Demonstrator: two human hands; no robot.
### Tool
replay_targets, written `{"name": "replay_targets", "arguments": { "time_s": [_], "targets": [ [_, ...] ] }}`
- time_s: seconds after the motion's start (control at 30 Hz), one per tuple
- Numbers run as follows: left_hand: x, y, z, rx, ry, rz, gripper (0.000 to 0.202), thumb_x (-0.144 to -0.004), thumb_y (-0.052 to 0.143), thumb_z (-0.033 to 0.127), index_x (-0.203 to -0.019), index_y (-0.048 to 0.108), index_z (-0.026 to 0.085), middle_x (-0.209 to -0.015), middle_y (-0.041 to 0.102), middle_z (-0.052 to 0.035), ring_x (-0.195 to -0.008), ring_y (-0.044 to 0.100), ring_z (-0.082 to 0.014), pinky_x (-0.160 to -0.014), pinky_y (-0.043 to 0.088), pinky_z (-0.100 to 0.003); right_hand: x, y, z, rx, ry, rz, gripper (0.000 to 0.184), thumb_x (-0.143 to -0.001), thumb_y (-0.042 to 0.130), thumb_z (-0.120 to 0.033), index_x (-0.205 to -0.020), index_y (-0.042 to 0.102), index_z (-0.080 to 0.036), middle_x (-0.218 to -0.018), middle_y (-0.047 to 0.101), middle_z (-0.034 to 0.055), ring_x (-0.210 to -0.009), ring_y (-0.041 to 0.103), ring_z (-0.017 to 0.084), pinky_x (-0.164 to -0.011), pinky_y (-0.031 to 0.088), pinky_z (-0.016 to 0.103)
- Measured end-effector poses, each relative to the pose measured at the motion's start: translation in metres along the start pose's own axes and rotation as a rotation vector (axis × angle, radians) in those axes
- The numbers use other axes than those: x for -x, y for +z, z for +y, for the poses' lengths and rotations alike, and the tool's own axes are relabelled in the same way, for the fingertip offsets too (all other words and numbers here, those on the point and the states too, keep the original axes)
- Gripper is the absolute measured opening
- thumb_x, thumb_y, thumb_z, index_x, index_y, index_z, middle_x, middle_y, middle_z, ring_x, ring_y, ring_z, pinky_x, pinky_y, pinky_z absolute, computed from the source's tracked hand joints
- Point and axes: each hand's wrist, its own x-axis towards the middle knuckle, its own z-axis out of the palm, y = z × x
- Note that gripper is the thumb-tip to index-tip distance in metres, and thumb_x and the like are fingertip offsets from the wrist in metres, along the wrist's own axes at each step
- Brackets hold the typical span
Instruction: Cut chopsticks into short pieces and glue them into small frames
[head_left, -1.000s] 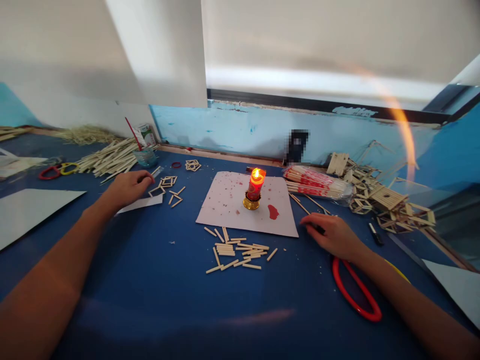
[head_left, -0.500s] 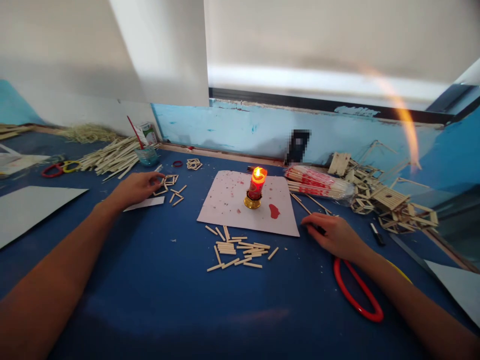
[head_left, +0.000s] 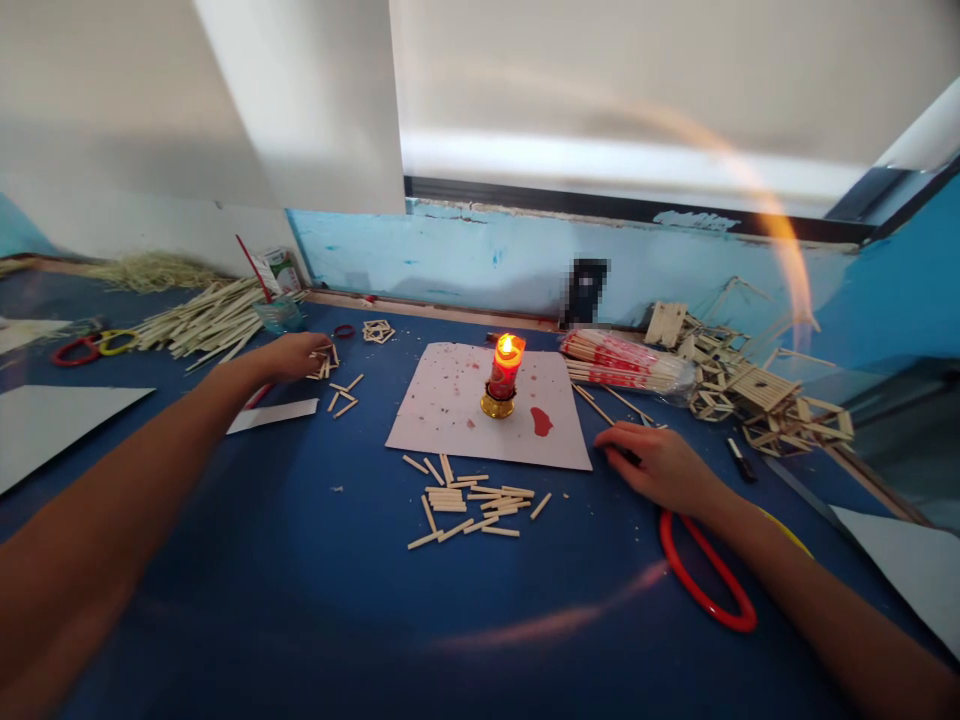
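My left hand (head_left: pixel 298 357) is at the back left, its fingers closed on a small frame of short wooden sticks (head_left: pixel 327 364). Several sticks joined in a branching shape (head_left: pixel 346 394) lie just right of it, with a white paper strip (head_left: pixel 274 416) in front. My right hand (head_left: pixel 651 464) rests on the table, fingers loosely curled and a little apart, with nothing visible in them. Under its wrist lie large scissors with a red handle (head_left: pixel 709 590). Between my hands a lit red candle (head_left: pixel 505 372) stands in a gold holder on a wax-spotted paper sheet (head_left: pixel 427 400).
Short cut sticks (head_left: pixel 450 498) lie before the sheet. At the back left are long sticks (head_left: pixel 202 322), a glass jar (head_left: pixel 279 314) with a brush, and a flat stick frame (head_left: pixel 378 331). Bagged sticks (head_left: pixel 626 365), stick models (head_left: pixel 765 395) and a marker (head_left: pixel 742 461) lie right.
My left hand has turned over the small stick frame, which now stands more raised at its fingertips. The right hand has stayed in place; the whole view has shifted slightly.
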Motion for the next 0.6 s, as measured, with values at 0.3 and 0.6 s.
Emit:
{"name": "replay_targets", "arguments": {
  "time_s": [0.3,0.6],
  "targets": [
    [-0.046,-0.016,0.035,0.102,0.0,0.08,0.038,-0.099,0.066,0.042,-0.125,0.066,0.014,-0.122,0.069,-0.006,-0.108,0.068,-0.0297,-0.092,0.06,-0.045,-0.003,-0.003,-0.004,0.032,-0.02,-0.016,0.024,-0.098,0.05,-0.019,-0.109,0.071,-0.024,-0.103,0.076,0.0047,-0.087,0.074,0.022,-0.076,0.053,0.034],
    [-0.063,0.005,0.044,0.04,-0.101,0.305,0.041,-0.099,0.067,0.038,-0.135,0.061,0.018,-0.136,0.063,-0.0116,-0.118,0.065,-0.0301,-0.098,0.057,-0.052,-0.003,-0.005,-0.008,0.057,-0.028,-0.024,0.023,-0.098,0.05,-0.017,-0.108,0.07,-0.021,-0.1,0.074,0.0043,-0.086,0.072,0.021,-0.075,0.049,0.032]
  ]
}}
